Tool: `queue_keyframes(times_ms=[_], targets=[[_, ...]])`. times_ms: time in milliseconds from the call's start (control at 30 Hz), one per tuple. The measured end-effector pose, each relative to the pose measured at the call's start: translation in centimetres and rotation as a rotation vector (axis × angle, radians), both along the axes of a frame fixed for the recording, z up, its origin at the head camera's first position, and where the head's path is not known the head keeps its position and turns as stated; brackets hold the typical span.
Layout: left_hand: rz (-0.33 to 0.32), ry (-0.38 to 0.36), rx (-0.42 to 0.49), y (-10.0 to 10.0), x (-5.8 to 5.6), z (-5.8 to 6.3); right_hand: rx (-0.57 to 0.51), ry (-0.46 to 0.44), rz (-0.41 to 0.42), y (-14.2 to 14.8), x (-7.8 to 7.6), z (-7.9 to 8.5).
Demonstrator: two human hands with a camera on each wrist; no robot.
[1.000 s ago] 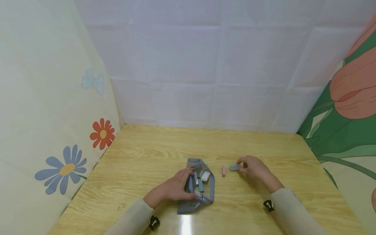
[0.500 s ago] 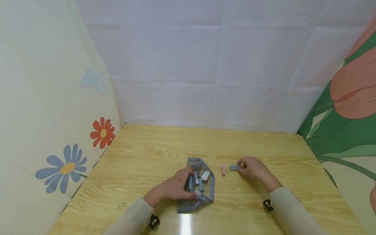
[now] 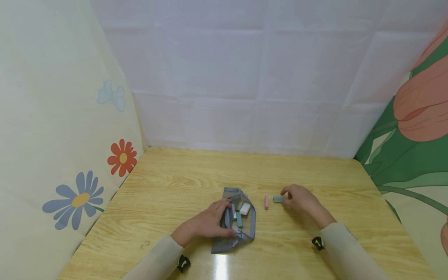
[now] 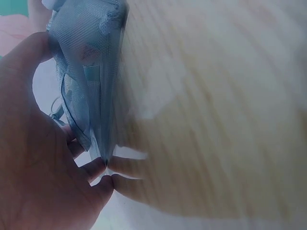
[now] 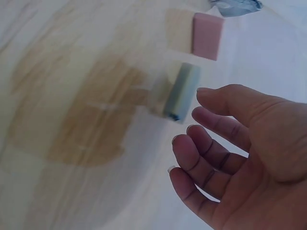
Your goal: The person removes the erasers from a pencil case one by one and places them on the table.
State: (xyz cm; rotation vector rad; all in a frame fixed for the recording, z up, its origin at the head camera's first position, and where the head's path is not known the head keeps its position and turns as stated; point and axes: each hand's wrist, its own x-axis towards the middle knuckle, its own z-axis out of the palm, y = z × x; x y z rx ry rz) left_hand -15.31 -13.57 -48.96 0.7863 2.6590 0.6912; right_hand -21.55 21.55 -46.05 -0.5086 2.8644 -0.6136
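Note:
A grey-blue mesh zip pouch (image 3: 252, 223) lies gaping on the table, with a white block (image 3: 245, 209) and a teal block (image 3: 239, 220) inside. My left hand (image 3: 208, 223) grips the pouch's left side; in the left wrist view its thumb and fingers span the mesh (image 4: 86, 52). To the right, my right hand (image 3: 302, 202) is at the right end of a small blue-green block (image 5: 182, 92), like an eraser, lying on the table. The right wrist view shows a gap between that block and the loosely curved fingers. A pink block (image 3: 266, 202) stands between pouch and blue-green block.
The wooden table (image 3: 182, 171) ends at a white cloth backdrop (image 3: 210, 116). Flower-printed cloths hang along the left and right sides. A dark wrist device (image 3: 183, 263) sits at the left sleeve, another device (image 3: 318, 244) at the right.
My right hand has shifted slightly left, covering more of the blue-green block in the head view. The left hand and the pouch have stayed in place.

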Motion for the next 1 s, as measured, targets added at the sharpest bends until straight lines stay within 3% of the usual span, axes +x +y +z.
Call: queue_keyframes(times_ms=[467, 1000], targets=[[0.005, -0.01, 0.004, 0.0, 0.2, 0.3, 0.024, 0.024, 0.017, -2.0, 1.2, 2.3], [0.006, -0.022, 0.006, 0.0, 0.1, 0.2, 0.015, 0.158, 0.093, -3.9, 2.9, 3.2]])
